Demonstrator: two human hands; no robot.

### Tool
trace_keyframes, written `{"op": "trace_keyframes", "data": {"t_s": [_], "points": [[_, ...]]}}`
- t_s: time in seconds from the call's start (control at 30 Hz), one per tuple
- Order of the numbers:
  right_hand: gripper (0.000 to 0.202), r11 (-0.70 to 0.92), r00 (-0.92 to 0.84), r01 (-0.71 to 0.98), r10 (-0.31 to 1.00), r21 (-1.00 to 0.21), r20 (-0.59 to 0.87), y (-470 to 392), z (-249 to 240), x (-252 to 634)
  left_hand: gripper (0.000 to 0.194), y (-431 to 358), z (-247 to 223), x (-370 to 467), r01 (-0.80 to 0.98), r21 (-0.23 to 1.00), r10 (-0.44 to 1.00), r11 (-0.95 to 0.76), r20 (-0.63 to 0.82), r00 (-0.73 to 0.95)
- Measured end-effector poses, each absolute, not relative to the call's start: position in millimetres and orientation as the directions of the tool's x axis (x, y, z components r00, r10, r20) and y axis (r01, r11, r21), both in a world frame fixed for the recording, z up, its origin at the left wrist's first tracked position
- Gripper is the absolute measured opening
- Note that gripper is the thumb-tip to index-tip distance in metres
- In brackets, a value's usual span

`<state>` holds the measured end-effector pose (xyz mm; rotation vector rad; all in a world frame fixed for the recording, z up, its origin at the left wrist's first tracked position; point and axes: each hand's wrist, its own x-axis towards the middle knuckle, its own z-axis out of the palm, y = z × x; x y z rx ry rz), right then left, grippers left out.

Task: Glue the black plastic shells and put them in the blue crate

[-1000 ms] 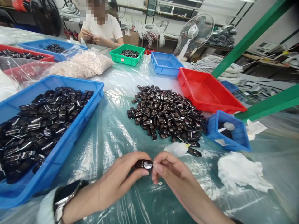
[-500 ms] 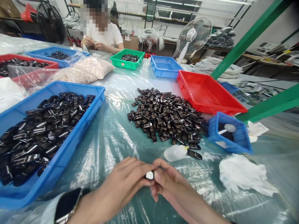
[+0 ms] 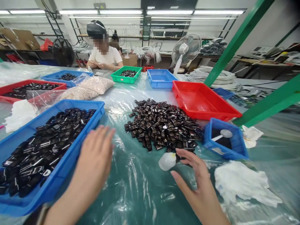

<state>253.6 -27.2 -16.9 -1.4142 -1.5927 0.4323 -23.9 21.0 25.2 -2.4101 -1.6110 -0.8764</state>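
My left hand (image 3: 97, 156) is beside the right wall of the large blue tray (image 3: 92, 132), fingers stretched out and slightly blurred; its palm side and thumb are hidden, and no piece shows in it. The tray holds many small glossy black plastic pieces (image 3: 58, 137). My right hand (image 3: 199, 178) is open, thumb and fingers spread around the nozzle end of a small translucent squeeze bottle (image 3: 167, 161) lying on its side. Its fingertips are close to the yellowish tip; whether they touch cannot be told. Beyond the bottle lies a heap of similar dark pieces (image 3: 161, 125).
A small blue bin (image 3: 225, 150) with black material and a white spoon stands right, near a crumpled white cloth (image 3: 243, 181). Behind are a red tray (image 3: 203, 100), a blue tray (image 3: 161, 78) and a green tray (image 3: 126, 78). A co-worker (image 3: 105, 57) sits across the table.
My hands have parted from the small black, white-faced piece they held together. The left moved to the blue tray, the right to the bottle. The view has tilted up.
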Motion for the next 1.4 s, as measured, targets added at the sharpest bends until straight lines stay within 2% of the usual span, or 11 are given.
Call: {"op": "trace_keyframes", "data": {"t_s": [0.07, 0.17, 0.4, 0.53, 0.67, 0.8, 0.97, 1.03, 1.17, 1.3, 1.4], "points": [[0.049, 0.2, 0.05, 0.551, 0.961, -0.81, 0.271, -26, -24, 250, 0.038, 40, 5, -4, 0.868, 0.164, 0.822, -0.468, 0.443, 0.359], [0.052, 0.137, 0.018, 0.498, 0.986, -0.856, 0.169, -27, -28, 246, 0.03, 77, -16, 10, 0.87, 0.14, 0.826, -0.473, 0.415, 0.382], [0.029, 0.117, -0.056, 0.556, 0.993, -0.823, 0.103, -23, -25, 252, 0.026, 99, -18, 2, 0.854, 0.16, 0.836, -0.496, 0.353, 0.42], [0.029, 0.086, -0.047, 0.562, 0.996, -0.823, 0.072, -23, -27, 253, 0.014, 60, -13, 3, 0.83, 0.251, 0.855, -0.499, 0.299, 0.423], [0.029, 0.089, -0.051, 0.562, 0.996, -0.822, 0.072, -25, -28, 252, 0.02, 22, -9, 7, 0.756, 0.387, 0.847, -0.528, 0.185, 0.498], [0.026, 0.092, -0.061, 0.573, 0.996, -0.815, 0.069, -26, -26, 252, 0.025, 6, -10, 9, 0.705, 0.455, 0.819, -0.544, 0.104, 0.565], [0.027, 0.196, -0.126, 0.539, 0.98, -0.819, 0.151, -26, -22, 249, 0.023, 4, -4, 8, 0.67, 0.546, 0.811, -0.504, 0.032, 0.584], [0.026, 0.202, -0.124, 0.475, 0.979, -0.856, 0.162, -29, -22, 248, 0.021, 3, 2, 7, 0.622, 0.646, 0.81, -0.443, -0.008, 0.586], [0.03, 0.108, -0.088, 0.375, 0.993, -0.921, 0.081, -40, -23, 246, 0.021, 2, 5, 3, 0.47, 0.861, 0.815, -0.193, -0.125, 0.565], [0.03, 0.06, -0.093, 0.428, 0.995, -0.902, 0.022, -48, -22, 244, 0.017, 2, -3, 0, 0.341, 0.94, 0.832, -0.026, -0.168, 0.528], [0.031, 0.132, -0.127, 0.438, 0.988, -0.889, 0.085, -47, -20, 245, 0.018, 2, -3, 0, 0.281, 0.957, 0.834, 0.075, -0.215, 0.507]]}}
